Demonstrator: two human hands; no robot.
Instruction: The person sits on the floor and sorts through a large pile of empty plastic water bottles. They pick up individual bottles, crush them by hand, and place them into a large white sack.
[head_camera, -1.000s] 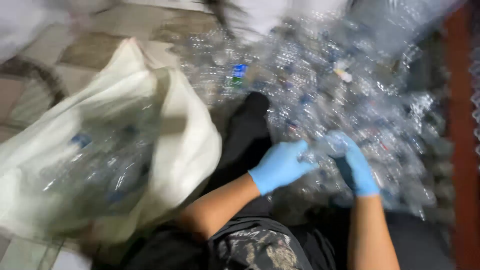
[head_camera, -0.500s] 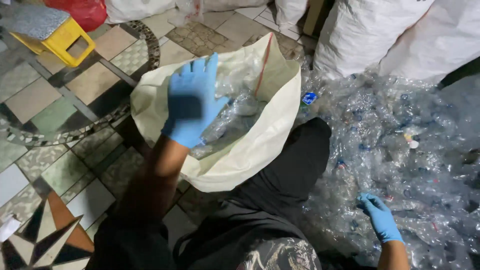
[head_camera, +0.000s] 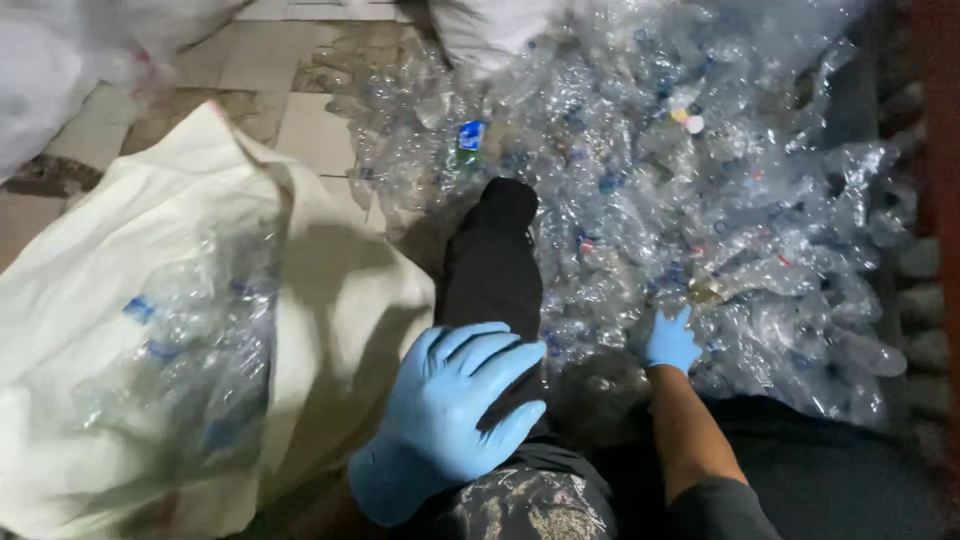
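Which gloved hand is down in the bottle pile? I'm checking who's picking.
The right hand: its fingers reach into the clear bottles; the left hand hovers open.

One view only, from the person's head, tipped steeply down over their own lap. Close in at the bottom edge sits the left hand (head_camera: 450, 420); the right hand (head_camera: 670, 342) lies a little further out. Ahead, the heap of clear bottles (head_camera: 700, 190) fills the top right, with the white sack (head_camera: 150, 330) at left.
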